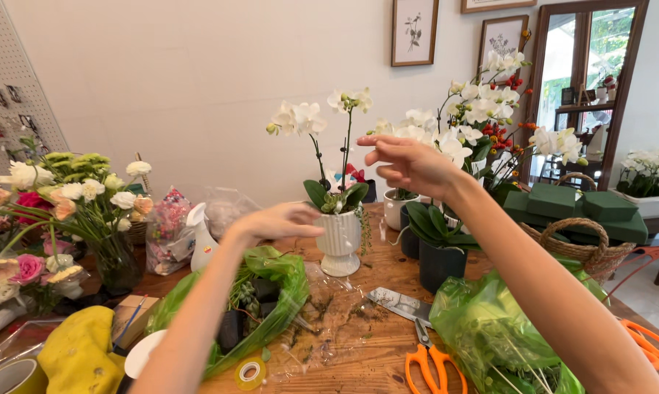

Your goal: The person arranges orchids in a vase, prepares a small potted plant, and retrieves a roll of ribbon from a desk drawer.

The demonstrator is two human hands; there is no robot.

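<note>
Both hands are raised above the wooden bench (373, 350) in the middle of the frame, and both hold nothing. The left hand (278, 221) is at centre left, palm down, its fingers loosely bent, just beside the white ribbed vase (339, 241) but I cannot tell if it touches it. The right hand (410, 164) is higher, at upper centre, with fingers half open and a little blurred, in front of the white orchid blossoms (424, 135). The vase stands on the bench at the centre and carries a small white orchid (322, 117) with green leaves at its base.

Right of the vase stands a dark pot (437, 264) with broad green leaves. Orange scissors (433, 361) lie at the lower centre, between two green plastic bags (490, 321). A roll of clear tape (251, 372) lies at the lower edge. A mixed bouquet (67, 193) fills the left side, and a wicker basket (588, 252) with green foam blocks (567, 203) is at the right.
</note>
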